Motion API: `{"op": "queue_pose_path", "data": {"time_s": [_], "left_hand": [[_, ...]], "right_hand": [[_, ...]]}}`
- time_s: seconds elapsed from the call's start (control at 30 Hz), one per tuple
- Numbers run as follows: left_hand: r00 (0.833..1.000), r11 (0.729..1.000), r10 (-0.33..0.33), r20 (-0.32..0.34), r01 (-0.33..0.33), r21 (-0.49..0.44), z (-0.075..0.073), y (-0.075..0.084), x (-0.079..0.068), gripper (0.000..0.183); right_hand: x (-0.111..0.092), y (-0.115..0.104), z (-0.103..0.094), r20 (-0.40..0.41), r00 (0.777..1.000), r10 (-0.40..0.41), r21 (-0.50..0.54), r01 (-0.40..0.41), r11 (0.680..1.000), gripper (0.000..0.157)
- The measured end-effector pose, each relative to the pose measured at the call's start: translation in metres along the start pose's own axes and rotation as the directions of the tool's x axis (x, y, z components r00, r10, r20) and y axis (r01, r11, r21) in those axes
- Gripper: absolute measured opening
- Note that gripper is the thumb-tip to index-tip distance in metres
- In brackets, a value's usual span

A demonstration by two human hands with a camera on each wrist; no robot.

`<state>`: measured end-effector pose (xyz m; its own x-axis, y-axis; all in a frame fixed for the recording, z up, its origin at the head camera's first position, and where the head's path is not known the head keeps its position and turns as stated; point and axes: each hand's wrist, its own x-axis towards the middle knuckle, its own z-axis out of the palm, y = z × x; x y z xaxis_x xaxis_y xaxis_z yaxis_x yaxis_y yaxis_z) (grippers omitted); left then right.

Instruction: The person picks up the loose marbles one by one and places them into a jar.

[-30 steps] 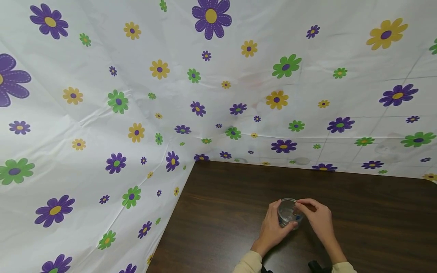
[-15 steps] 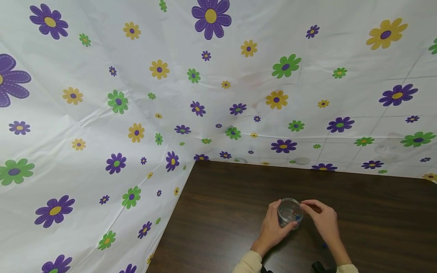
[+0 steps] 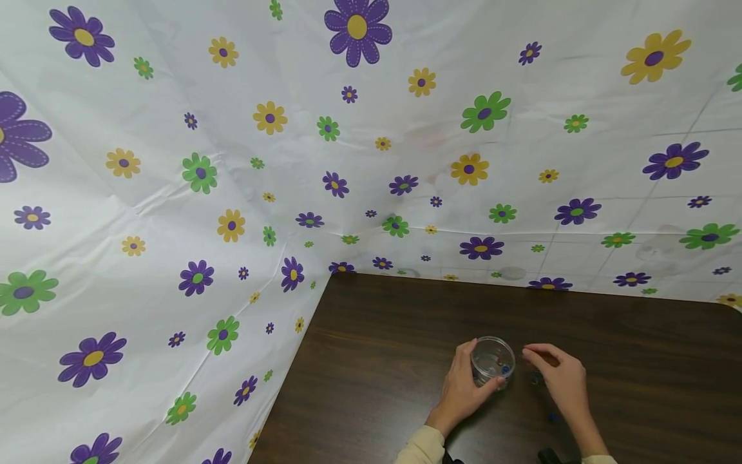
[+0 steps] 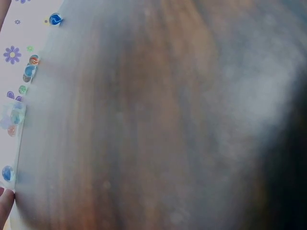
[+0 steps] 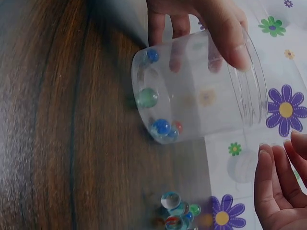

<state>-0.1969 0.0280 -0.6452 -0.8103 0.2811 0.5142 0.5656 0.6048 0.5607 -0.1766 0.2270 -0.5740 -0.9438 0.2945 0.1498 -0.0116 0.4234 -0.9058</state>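
My left hand [image 3: 466, 383] grips a clear plastic jar [image 5: 192, 91] by its side, thumb and fingers spread around it. Several glass marbles lie at the jar's bottom, among them a green marble [image 5: 147, 97] and a blue marble [image 5: 162, 127]. To the right of the rim and apart from it, my right hand [image 3: 562, 380] hovers with fingers bent toward the thumb; no object shows between them. Beneath it on the table is a cluster of marbles [image 5: 177, 213]. In the left wrist view the jar [image 4: 18, 120] shows only at the left edge.
The dark wooden table [image 3: 394, 335] meets a white flowered sheet [image 3: 174, 193] at the back and left. A lone blue marble [image 3: 552, 417] lies by my right wrist. Another blue marble [image 4: 55, 19] sits apart in the left wrist view.
My right hand has drawn back from the jar's rim to the right, uncovering marbles on the table. My left hand and the jar have stayed in place.
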Motion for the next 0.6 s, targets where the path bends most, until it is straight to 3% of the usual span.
{"op": "queue_pose_path", "data": {"time_s": [0.27,0.6], "left_hand": [[1.000,1.000,0.007,-0.017,-0.006,0.013,0.001,0.000,0.000,0.081],[0.999,0.999,-0.035,0.025,0.035,-0.008,-0.001,0.002,0.000,0.080]], "right_hand": [[0.000,0.011,-0.008,-0.027,0.999,0.016,0.007,-0.016,1.000,0.021],[-0.001,0.024,-0.022,-0.050,0.997,0.051,-0.067,-0.054,0.996,0.019]]}}
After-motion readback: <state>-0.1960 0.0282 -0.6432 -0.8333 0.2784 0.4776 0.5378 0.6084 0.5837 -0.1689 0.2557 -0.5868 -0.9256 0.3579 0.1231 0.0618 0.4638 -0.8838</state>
